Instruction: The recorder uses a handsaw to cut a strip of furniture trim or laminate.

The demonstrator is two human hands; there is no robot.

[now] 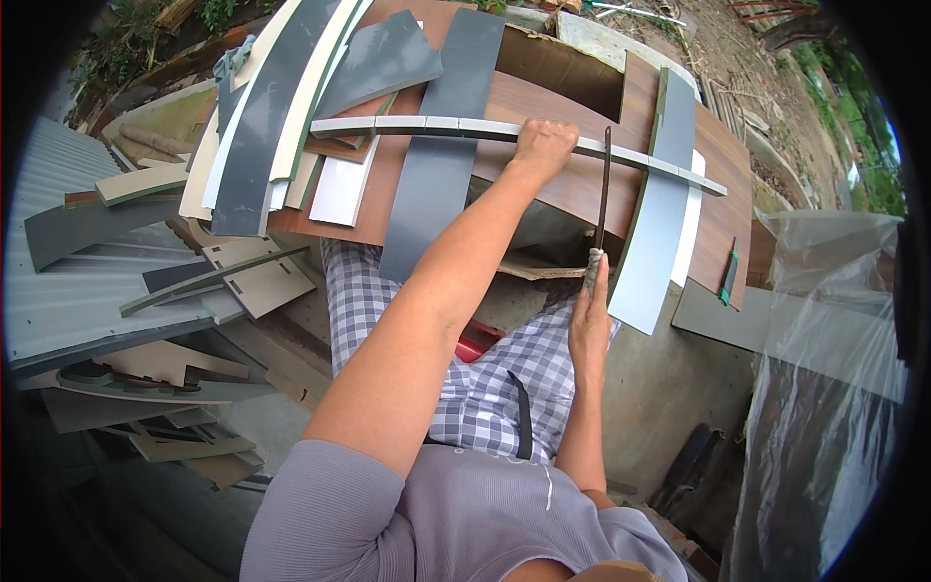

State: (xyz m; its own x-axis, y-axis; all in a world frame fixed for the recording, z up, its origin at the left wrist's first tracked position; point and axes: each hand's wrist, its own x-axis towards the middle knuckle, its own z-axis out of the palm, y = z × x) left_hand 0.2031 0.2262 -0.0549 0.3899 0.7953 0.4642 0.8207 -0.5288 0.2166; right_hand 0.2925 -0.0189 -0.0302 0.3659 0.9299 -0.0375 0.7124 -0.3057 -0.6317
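A long, narrow silvery bar [427, 125] with dark cross lines at intervals lies across the boards, from the pile at left to the pale grey board at right. My left hand [545, 147] is closed in a fist around the bar near its middle and presses down on it. In my right hand [588, 310] is the wrapped handle of a thin dark blade [603, 189], which looks like a hacksaw blade. It points away from me and crosses the bar just right of my left hand. Its teeth are too small to make out.
Brown wood-grain boards [533, 112] and a dark grey board [427, 199] form the work surface over an opened cardboard box [572, 73]. Cut panels [267, 107] are stacked at left, with offcuts [184, 369] below. A green-and-black cutter [729, 276] and plastic sheeting [815, 388] are at right.
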